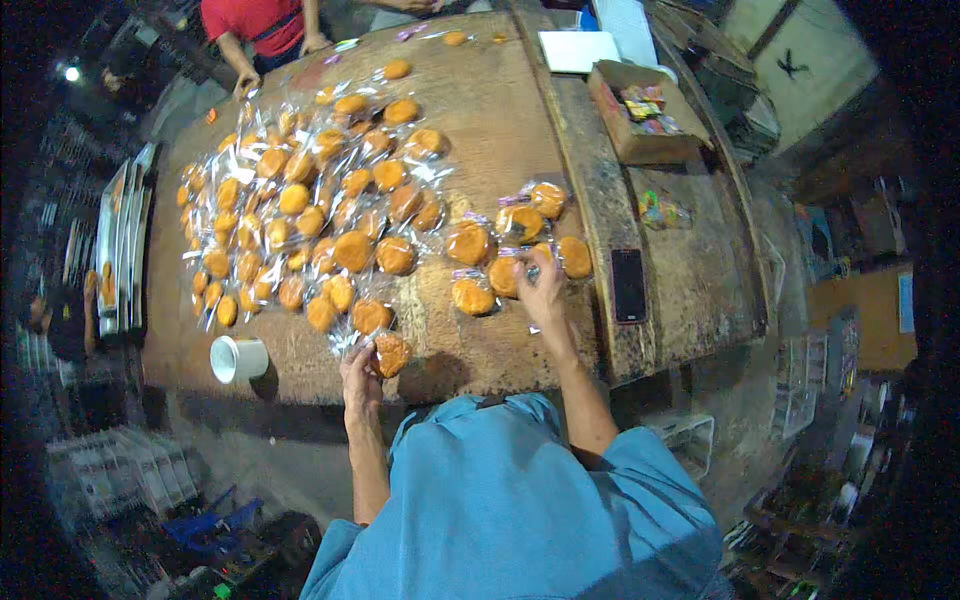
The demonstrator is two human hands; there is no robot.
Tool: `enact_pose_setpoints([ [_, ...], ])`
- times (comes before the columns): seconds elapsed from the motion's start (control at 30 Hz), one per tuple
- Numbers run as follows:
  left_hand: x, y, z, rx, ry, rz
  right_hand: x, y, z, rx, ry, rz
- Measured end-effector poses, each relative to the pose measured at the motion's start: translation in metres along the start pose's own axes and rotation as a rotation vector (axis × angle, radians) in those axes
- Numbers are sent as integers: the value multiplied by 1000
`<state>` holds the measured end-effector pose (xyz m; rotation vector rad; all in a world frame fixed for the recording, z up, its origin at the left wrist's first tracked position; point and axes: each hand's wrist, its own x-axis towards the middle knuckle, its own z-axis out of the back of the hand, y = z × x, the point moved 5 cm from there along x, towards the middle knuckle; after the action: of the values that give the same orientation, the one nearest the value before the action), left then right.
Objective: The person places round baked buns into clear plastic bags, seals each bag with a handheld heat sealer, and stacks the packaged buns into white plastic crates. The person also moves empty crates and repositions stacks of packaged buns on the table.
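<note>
My left hand point(362, 379), near the front edge of the wooden table, grips a clear plastic bag with a round orange-brown bun point(391, 355) in it. My right hand point(541, 291) is over a small group of bagged buns at the right, with fingertips close together by a bun point(503, 276); whether they pinch a bag is unclear. In that group, a bun point(466, 242) and several others have purplish bits at their bag ends. A large heap of bagged buns point(293, 199) spreads across the left and middle of the table, its bags loose and shiny.
A white plastic cup point(238, 359) lies on its side at the front left. On the right-hand boards are a smartphone point(628, 286), small colourful bits point(661, 210) and a cardboard box point(649, 142) of small packets. A person in red point(262, 30) stands across the table point(495, 112).
</note>
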<state>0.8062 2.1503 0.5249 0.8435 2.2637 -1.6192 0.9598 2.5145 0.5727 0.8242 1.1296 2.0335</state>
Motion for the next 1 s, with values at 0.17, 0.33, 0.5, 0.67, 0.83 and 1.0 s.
enact_pose_setpoints([
  [0.17,-21,-3,-4,148,-65,-1,49,-5,-54,-235,188,212],
  [0.33,-36,-6,16,310,-118,-25,33,-11,-123,-502,669,368],
  [0.5,-60,-10,65,310,-241,-36,36,-5,-90,-415,387,309],
  [0.67,-54,-17,61,341,-212,-46,0,25,-110,-183,463,250],
  [0.83,-33,-15,45,558,15,124,-66,59,-168,-192,808,392],
  [1.0,-24,-31,76,443,-32,99,-108,81,-217,-325,972,549],
])
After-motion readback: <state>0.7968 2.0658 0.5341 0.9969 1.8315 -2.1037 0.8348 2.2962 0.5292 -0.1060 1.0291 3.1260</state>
